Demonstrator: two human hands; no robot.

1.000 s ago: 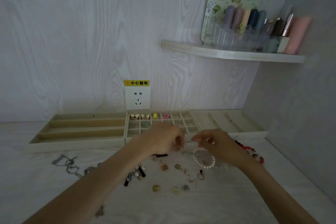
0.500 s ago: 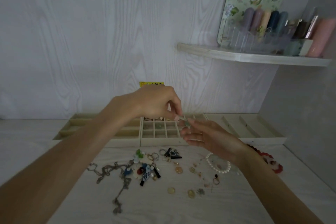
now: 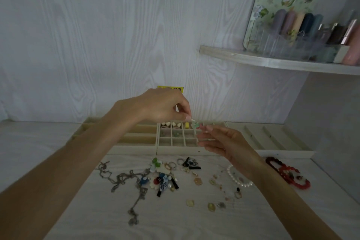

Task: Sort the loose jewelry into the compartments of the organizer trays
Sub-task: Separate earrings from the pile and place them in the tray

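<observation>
1. Your left hand (image 3: 161,106) is raised above the middle organizer tray (image 3: 176,149); thumb and forefinger are pinched together on a small pale green jewelry piece (image 3: 195,125).
2. Your right hand (image 3: 224,142) is held palm-up just beside the left, fingers loosely curled, with its fingertips (image 3: 209,128) meeting the same green piece. Whether this grip is clamped on the piece or only touching it, I cannot tell.
3. The green piece hangs in the air over the gridded tray, not yet in any compartment.
4. The gridded tray's back row holds small cream pieces (image 3: 169,123) and a yellow piece (image 3: 187,125); a few cells in the rows in front hold small items too dim to identify.
5. A long-slotted tray (image 3: 136,138) sits touching the gridded tray's left side; another slotted tray (image 3: 272,140) lies to its right.
6. Loose jewelry remains on the worktop (image 3: 194,224) in front of the trays: a silver chain (image 3: 124,179), a cluster of mixed earrings and charms (image 3: 165,177), a pearl bracelet (image 3: 238,180) partly under your right wrist, and a red bead bracelet (image 3: 286,173) at far right.
</observation>
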